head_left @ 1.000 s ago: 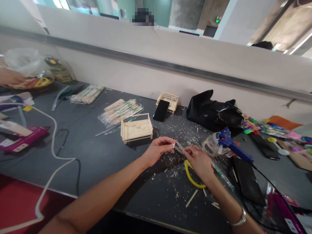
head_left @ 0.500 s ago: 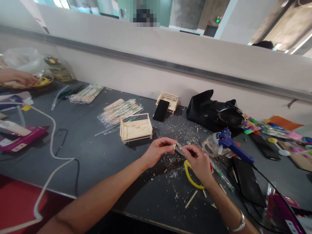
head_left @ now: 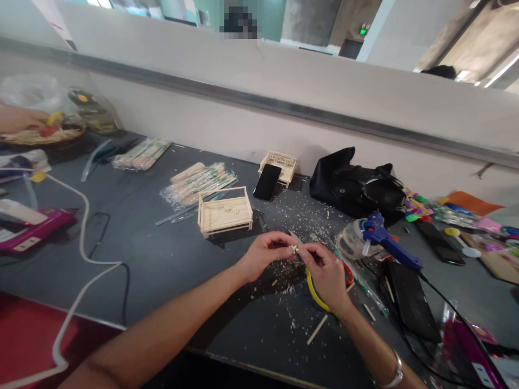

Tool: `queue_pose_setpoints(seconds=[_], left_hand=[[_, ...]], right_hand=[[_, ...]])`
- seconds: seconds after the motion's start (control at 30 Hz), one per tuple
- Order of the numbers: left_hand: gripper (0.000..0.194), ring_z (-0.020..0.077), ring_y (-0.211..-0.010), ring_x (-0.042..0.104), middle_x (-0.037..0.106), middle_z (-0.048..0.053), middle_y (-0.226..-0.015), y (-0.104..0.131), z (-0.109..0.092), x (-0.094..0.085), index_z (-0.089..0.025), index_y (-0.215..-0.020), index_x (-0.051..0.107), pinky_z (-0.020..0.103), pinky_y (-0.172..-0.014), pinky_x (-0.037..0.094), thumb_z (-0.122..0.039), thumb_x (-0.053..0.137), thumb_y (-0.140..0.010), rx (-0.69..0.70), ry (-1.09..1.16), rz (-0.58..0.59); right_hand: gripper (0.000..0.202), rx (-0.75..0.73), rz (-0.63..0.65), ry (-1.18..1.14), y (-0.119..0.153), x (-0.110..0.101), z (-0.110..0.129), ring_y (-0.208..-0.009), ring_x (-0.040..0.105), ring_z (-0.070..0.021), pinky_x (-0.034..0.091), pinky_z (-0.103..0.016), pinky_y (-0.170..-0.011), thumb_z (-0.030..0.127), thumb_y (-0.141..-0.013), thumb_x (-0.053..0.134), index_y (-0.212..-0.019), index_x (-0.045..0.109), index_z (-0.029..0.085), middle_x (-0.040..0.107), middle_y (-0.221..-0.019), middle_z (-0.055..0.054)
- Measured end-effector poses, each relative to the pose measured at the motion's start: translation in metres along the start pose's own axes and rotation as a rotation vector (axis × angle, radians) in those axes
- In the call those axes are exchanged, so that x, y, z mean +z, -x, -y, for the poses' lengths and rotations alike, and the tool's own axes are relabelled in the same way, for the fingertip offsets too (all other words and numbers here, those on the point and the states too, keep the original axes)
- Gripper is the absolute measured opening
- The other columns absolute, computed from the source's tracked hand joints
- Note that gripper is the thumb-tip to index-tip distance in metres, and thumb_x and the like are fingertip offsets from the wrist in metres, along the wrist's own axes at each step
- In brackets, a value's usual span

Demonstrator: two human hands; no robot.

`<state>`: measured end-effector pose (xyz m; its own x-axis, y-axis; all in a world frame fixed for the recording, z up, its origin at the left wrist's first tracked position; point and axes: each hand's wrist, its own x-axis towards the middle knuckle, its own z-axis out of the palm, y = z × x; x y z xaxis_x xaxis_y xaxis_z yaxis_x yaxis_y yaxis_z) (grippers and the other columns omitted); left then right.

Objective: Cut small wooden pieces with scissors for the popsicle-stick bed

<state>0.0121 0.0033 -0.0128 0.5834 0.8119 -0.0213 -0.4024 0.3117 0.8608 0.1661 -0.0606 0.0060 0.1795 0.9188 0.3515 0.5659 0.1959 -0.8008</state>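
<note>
My left hand pinches a small pale wooden piece above the dark table. Close against it, my right hand has its thumb and fingertips pressed together at the same piece; what else they grip is too small to make out. A pointed blade tip shows just above the fingertips. Beneath my right hand lie yellow and red handles. To the left stands a small wooden bed-like frame with tiny pieces on it.
Behind are a phone leaning on a miniature wooden bench, bagged sticks and a black bag. A blue glue gun lies at right. Another person's hand is over a basket at far left.
My right hand has shifted slightly left, closer to my left fingertips, and the blade between them has changed angle. The other person's hand at far left has moved a little.
</note>
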Motion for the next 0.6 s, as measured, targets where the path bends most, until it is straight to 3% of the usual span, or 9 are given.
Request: queue_pose_setpoints(seconds=[0.6], left_hand=[[0.029, 0.0149, -0.068, 0.067, 0.073, 0.002, -0.073, 0.0003, 0.0010, 0.0001, -0.016, -0.079, 0.074, 0.033, -0.078, 0.056, -0.033, 0.088, -0.060, -0.007, 0.003, 0.009]], right_hand=[[0.024, -0.024, 0.025, -0.014, 0.0018, 0.0012, -0.0012, -0.064, 0.065, -0.0164, 0.051, -0.027, -0.061, 0.040, -0.088, 0.057, -0.074, 0.068, 0.023, 0.071, -0.070, -0.001]])
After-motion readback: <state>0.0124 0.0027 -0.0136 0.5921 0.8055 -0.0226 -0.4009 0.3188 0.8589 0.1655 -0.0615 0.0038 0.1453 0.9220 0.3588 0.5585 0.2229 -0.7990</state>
